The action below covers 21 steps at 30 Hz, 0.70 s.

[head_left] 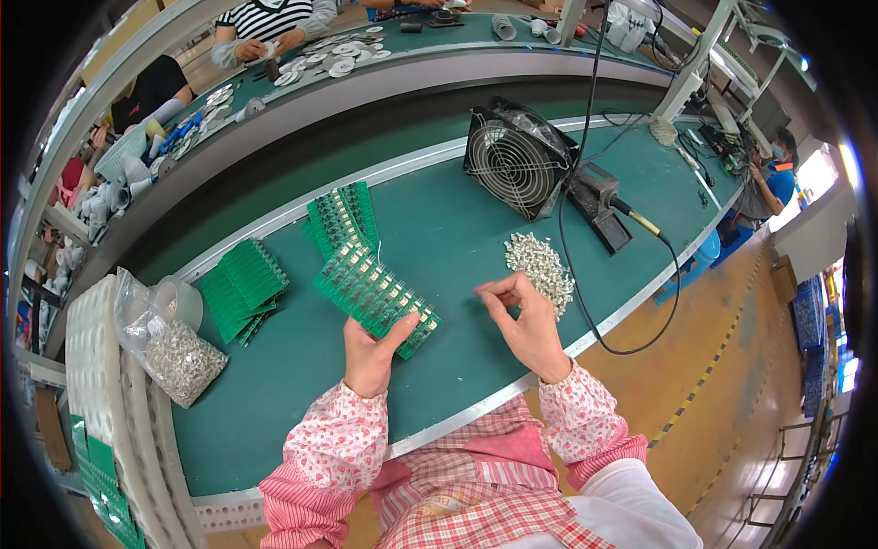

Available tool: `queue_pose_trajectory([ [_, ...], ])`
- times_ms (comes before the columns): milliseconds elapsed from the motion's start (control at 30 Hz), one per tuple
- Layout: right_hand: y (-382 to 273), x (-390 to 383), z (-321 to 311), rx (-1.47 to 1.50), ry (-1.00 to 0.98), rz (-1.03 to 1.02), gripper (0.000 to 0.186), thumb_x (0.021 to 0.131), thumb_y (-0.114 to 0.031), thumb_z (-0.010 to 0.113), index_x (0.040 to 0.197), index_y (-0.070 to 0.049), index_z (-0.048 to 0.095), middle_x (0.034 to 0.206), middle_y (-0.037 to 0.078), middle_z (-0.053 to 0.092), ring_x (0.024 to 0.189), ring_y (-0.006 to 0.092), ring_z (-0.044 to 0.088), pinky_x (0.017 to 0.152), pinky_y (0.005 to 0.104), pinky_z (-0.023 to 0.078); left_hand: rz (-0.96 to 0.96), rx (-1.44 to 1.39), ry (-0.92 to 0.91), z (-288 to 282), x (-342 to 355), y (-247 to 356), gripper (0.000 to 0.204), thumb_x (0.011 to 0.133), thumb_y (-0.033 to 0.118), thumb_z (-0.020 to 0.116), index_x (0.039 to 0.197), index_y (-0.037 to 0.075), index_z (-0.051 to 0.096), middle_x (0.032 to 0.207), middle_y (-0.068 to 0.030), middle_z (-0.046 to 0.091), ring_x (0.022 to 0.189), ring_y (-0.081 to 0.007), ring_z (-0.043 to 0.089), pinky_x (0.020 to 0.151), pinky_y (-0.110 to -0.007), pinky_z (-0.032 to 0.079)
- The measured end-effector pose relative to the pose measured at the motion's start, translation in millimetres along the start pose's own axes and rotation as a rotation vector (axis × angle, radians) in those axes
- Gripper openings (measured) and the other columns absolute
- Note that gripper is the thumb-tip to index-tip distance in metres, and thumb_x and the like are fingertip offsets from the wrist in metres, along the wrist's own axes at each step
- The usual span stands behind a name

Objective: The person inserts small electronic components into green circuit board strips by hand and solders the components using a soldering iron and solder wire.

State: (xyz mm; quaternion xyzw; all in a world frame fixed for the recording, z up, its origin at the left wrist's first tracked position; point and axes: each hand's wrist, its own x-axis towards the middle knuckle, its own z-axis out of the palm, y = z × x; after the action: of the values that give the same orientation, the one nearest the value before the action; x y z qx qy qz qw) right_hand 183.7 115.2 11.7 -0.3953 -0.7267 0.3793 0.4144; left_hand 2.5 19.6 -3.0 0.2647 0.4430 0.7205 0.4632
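Observation:
My left hand point(369, 359) grips the near end of a green circuit board panel point(377, 297), its thumb on top. Rows of small whitish parts run along that panel. Just left of a heap of small white parts point(538, 265), my right hand point(523, 322) hovers with thumb and forefinger drawn close together; whatever may be between the tips is too small to make out. More populated boards point(342, 216) lie beyond the held panel. To the left rests a stack of green boards point(240, 285), mostly with plain faces up.
A black fan point(514, 160) stands at the far side, beside a soldering iron point(635, 218) in its holder, its cable looping down rightward. A clear bag of small parts point(186, 361) sits at left by white foam trays point(101, 366). Other people work across the bench.

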Motion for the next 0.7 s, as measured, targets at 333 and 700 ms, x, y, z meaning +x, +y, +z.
queue_pose_trajectory([
  [333,-10.7,-2.5,8.9,0.554,-0.304,0.437,0.017,0.086,-0.009,0.065,0.097,0.004,0.063,0.085,0.006,0.066,0.072,0.0099,0.061,0.067,0.0220,0.050,0.001,0.019,0.001,-1.1,-0.1,0.3,0.022,0.079,-0.001,0.068,0.099,0.002,0.058,0.091,-0.0041,0.064,0.081,-0.0113,0.062,0.073,-0.025,0.050],
  [700,-10.9,-3.4,10.1,0.591,-0.358,0.394,0.018,0.086,-0.012,0.065,0.095,0.003,0.062,0.087,0.006,0.065,0.076,0.0091,0.061,0.066,0.0224,0.051,0.002,0.028,0.005,1.0,-0.5,3.0,0.022,0.080,-0.001,0.068,0.099,0.001,0.058,0.091,-0.0043,0.064,0.081,-0.0113,0.062,0.073,-0.025,0.050],
])
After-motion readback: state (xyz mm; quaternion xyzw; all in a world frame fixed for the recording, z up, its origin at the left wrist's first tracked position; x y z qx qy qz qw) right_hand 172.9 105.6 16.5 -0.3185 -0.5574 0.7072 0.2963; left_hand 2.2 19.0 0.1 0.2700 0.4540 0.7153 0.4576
